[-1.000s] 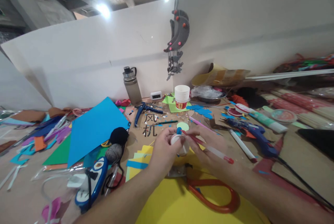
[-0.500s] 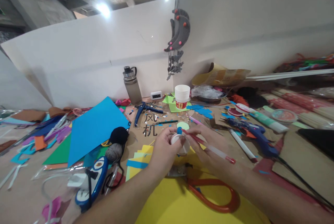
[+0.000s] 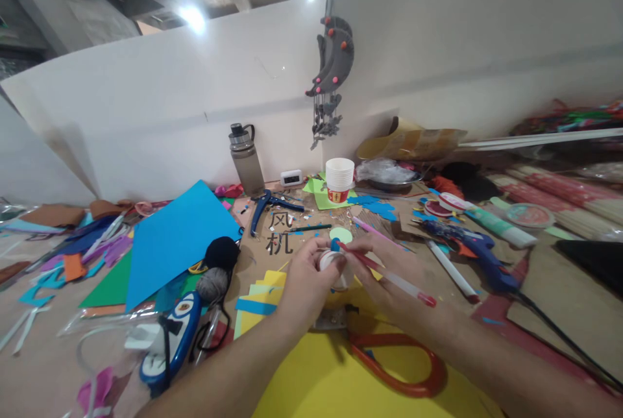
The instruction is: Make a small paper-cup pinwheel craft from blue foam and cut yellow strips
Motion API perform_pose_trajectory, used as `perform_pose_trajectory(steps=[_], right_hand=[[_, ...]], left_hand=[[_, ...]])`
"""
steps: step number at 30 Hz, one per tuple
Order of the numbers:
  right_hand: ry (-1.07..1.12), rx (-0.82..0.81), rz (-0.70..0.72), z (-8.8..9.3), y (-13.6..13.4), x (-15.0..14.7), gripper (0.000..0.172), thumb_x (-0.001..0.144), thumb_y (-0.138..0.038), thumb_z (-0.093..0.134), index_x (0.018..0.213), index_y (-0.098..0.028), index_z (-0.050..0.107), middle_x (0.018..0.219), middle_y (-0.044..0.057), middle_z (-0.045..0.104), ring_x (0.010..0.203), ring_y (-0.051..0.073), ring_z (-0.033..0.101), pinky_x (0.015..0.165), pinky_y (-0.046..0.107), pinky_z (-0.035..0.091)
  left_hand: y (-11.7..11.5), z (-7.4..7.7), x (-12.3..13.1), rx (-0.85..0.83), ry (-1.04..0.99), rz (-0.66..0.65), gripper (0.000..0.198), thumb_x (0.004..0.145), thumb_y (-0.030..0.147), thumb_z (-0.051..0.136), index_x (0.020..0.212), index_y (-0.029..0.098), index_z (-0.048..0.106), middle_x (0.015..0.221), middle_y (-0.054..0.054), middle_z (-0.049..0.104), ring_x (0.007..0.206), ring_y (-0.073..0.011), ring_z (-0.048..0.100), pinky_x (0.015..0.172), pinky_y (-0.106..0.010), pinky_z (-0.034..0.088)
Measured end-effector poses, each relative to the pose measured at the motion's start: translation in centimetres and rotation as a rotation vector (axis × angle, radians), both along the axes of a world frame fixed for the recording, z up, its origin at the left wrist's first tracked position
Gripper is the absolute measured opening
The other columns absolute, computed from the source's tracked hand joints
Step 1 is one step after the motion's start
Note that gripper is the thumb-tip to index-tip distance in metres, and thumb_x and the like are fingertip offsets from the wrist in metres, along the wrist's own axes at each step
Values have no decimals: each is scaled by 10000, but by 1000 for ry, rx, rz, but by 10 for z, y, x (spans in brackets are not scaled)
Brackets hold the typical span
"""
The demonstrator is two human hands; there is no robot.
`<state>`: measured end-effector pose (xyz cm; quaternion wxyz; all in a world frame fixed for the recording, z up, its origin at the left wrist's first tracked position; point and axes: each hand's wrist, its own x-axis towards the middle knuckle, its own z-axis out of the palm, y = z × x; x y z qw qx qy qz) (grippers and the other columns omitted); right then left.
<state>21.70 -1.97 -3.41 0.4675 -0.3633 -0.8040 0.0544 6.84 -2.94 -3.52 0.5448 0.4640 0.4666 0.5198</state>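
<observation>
My left hand is closed around a small white paper cup, its thumb pressed on the near side. A bit of blue paper shows at the cup's far edge. In my right hand is a red pen, its tip end pointing left toward the blue bit; whether it touches is too small to tell. Below both hands, orange-handled scissors lie on a yellow sheet, their blades partly hidden.
A stack of paper cups stands behind my hands, near a grey bottle. To the right lie a blue glue gun and a white marker. Blue card and yarn balls are at left.
Almost nothing differs. The pen has shifted very slightly left and down with my right hand; the cup stays in my left hand.
</observation>
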Motion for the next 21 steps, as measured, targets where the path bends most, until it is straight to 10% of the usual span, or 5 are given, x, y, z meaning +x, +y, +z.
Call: perform_pose_trajectory(steps=[21], right_hand=[[12,33,-3,-3,2,-1,103,868,-235,514,945,-216,581,870,34,669,780,179,644,704,317,513]], left_hand=[[-1,3,1,-6,-10,-3,334,662,337,714,907,150,583,726,-8,620,588,-93,523,547,-201,421]])
